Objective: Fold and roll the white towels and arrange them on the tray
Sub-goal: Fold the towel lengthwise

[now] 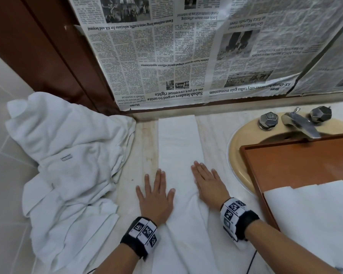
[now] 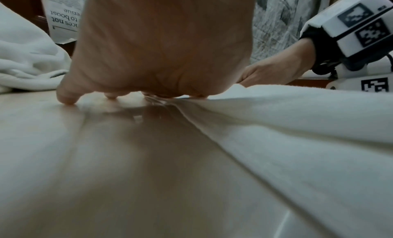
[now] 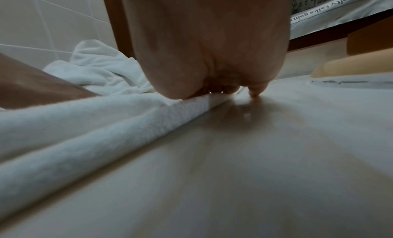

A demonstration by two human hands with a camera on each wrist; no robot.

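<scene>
A white towel [image 1: 178, 143], folded into a long narrow strip, lies on the counter and runs from the wall toward me. My left hand [image 1: 155, 192] lies flat with spread fingers on the strip's left edge, partly on the counter. My right hand [image 1: 208, 181] presses flat on the strip's right edge. The left wrist view shows the left hand's palm [image 2: 165, 44] down beside the towel [image 2: 297, 124]; the right wrist view shows the right hand [image 3: 212, 44] on the towel's edge [image 3: 106, 124]. A wooden tray [image 1: 297, 163] sits over the sink at right, with a white towel [image 1: 313, 218] on its near part.
A heap of loose white towels [image 1: 71, 167] fills the counter's left side against the tiled wall. A beige sink [image 1: 240, 155] with a metal faucet [image 1: 299, 124] and two knobs is at back right. Newspaper [image 1: 186, 48] covers the wall behind.
</scene>
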